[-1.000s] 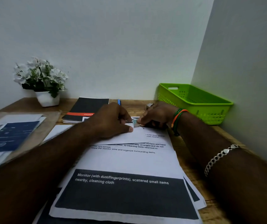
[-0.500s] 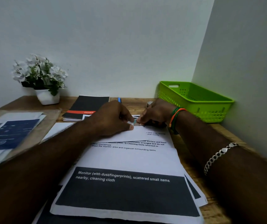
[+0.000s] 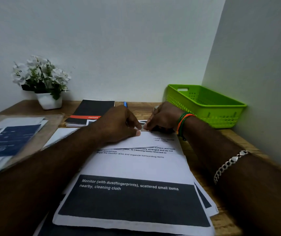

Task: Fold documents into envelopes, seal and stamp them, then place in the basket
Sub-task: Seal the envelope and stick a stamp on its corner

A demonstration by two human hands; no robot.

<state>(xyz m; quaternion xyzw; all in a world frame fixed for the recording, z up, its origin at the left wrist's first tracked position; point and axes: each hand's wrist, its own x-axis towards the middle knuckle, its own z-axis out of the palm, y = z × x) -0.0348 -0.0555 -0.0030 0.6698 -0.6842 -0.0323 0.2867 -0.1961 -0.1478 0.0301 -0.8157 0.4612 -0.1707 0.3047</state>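
Note:
A white envelope point(image 3: 141, 139) lies on a pile of printed documents point(image 3: 136, 169) in the middle of the desk. My left hand point(image 3: 117, 125) rests on the envelope's far edge, its thumb pressed flat on the paper. My right hand point(image 3: 161, 119) meets it there. Between the fingertips of both hands sits a small stamp point(image 3: 142, 127), pinched from both sides and mostly hidden. The green plastic basket point(image 3: 204, 106) stands at the back right against the wall, with nothing showing inside.
A black and red notebook point(image 3: 89, 111) lies behind my left hand, a blue pen point(image 3: 125, 104) beside it. A white pot of flowers point(image 3: 42, 82) stands at the back left. Blue and white papers in a clear folder point(image 3: 8, 140) cover the left side. Walls close the back and right.
Both hands have drawn slightly closer over the stamp at the envelope's far edge. The stamp shows less between the fingertips than a second ago.

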